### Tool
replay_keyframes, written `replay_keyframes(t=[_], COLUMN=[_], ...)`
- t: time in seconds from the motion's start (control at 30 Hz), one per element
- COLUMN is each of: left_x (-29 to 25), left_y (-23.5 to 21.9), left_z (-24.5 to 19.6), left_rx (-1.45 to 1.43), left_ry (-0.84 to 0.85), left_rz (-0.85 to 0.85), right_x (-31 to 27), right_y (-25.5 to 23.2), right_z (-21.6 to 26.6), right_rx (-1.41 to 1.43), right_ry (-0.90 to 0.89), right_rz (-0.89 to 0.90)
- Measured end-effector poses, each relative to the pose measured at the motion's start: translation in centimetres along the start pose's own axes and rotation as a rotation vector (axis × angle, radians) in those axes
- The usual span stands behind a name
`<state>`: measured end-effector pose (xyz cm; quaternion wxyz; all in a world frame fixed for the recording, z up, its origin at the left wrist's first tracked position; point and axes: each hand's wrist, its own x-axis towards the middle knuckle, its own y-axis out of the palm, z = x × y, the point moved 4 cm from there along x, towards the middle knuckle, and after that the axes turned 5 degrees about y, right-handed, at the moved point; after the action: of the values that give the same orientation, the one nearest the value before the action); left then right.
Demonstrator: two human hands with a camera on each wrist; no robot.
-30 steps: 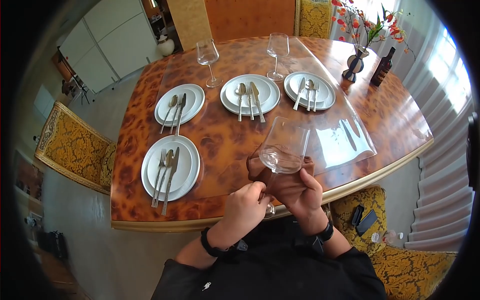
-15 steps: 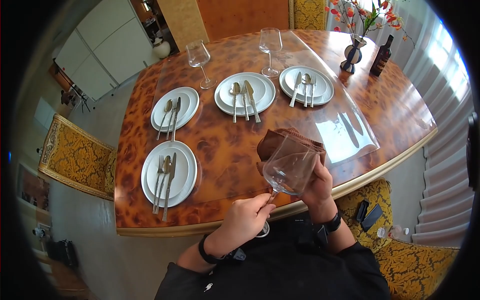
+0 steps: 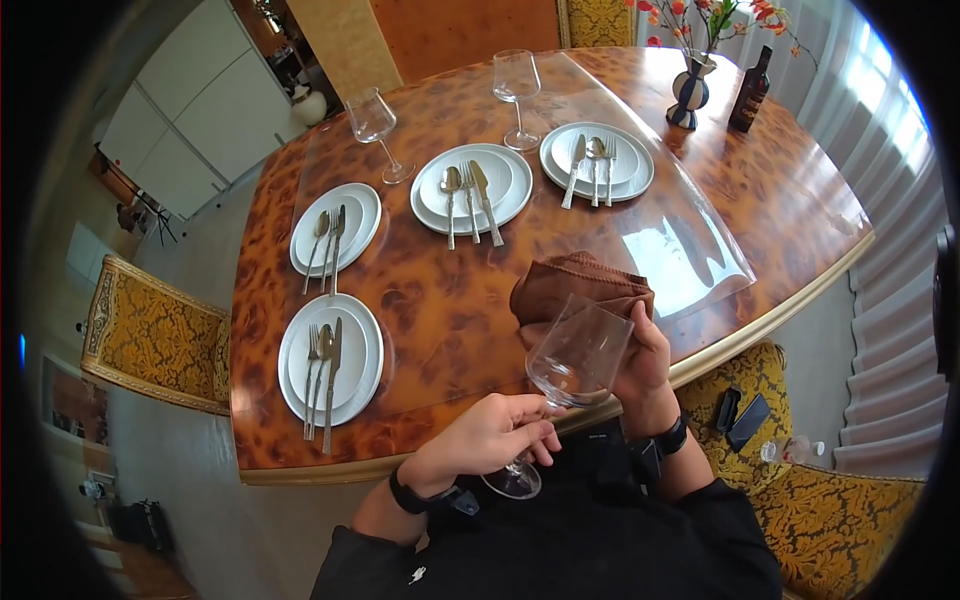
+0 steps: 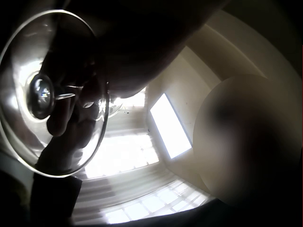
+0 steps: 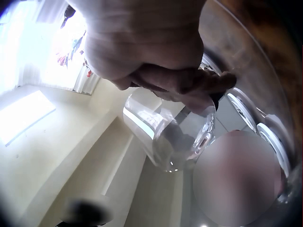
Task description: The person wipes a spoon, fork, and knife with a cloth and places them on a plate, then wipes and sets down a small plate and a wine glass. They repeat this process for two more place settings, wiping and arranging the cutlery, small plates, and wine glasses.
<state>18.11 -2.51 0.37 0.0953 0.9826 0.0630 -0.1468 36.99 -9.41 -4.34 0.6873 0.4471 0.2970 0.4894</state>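
A clear wine glass (image 3: pixel 575 358) is tilted over the table's near edge, bowl up and to the right. My left hand (image 3: pixel 500 435) holds its stem, with the round foot (image 3: pixel 514 480) below the fingers. My right hand (image 3: pixel 643 365) grips a brown cloth (image 3: pixel 580 285) behind the bowl, thumb beside the rim. The left wrist view shows the glass foot (image 4: pixel 23 151) close up and the dark left hand (image 4: pixel 137 47). In the right wrist view, the bowl (image 5: pixel 163 135) lies below the right hand (image 5: pixel 147 42); its fingertips are partly hidden.
White plates with cutlery (image 3: pixel 332 360) stand left and across the glossy table (image 3: pixel 430 340). Two wine glasses (image 3: pixel 372 120) stand behind them. A striped vase (image 3: pixel 690 92) and dark bottle (image 3: pixel 750 92) are at back right; a patterned chair (image 3: pixel 155 335) is at left.
The glass has moved down towards my body, and its foot shows more below the left hand. More of the brown cloth now shows above the bowl. The head view has shifted slightly.
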Motion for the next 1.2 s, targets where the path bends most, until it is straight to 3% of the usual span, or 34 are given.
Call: replay_keyframes(t=[0.1, 0.17, 0.23, 0.3, 0.33, 0.4, 0.43, 0.6, 0.73, 0.9, 1.0, 1.2], left_x=[1.3, 2.5, 4.1, 6.2, 7.3, 10.3, 11.6, 21.9, 29.4, 33.3, 33.8, 33.5], left_y=[0.1, 0.5, 0.7, 0.6, 0.5, -0.3, -0.3, 0.1, 0.2, 0.3, 0.1, 0.6], left_z=[0.4, -0.1, -1.0, -3.1, -4.2, -5.9, -7.3, -9.1, -7.8, -5.9, -4.8, -4.4], left_rx=[-0.351, -0.512, -0.578, -0.516, -0.484, -0.406, -0.246, 0.016, 0.086, 0.271, 0.361, 0.536], left_ry=[0.046, 0.139, 0.255, 0.322, 0.355, 0.333, 0.325, 0.374, 0.553, 0.545, 0.547, 0.594], left_rz=[0.276, 0.353, 0.408, 0.317, 0.272, 0.155, -0.026, -0.184, -0.284, -0.333, -0.367, -0.423], right_x=[-0.5, -1.0, -2.2, -3.8, -4.9, -7.7, -9.4, -14.3, -16.2, -15.5, -14.7, -13.2], right_y=[-0.3, -0.1, -1.6, -2.4, -3.3, -5.8, -6.8, -8.0, -9.5, -9.0, -8.3, -9.1], right_z=[0.0, 0.5, 1.9, 4.1, 5.5, 8.6, 10.1, 14.0, 14.1, 13.0, 12.3, 10.7], right_rx=[0.225, 0.323, 0.226, 0.169, 0.143, 0.202, 0.196, 0.144, 0.208, 0.163, 0.264, 0.118], right_ry=[0.108, 0.149, 0.11, 0.004, -0.097, -0.255, -0.309, -0.517, -0.518, -0.413, -0.358, -0.273], right_rz=[0.137, 0.202, 0.077, -0.028, -0.163, -0.135, -0.107, -0.151, -0.188, -0.168, -0.158, -0.278])
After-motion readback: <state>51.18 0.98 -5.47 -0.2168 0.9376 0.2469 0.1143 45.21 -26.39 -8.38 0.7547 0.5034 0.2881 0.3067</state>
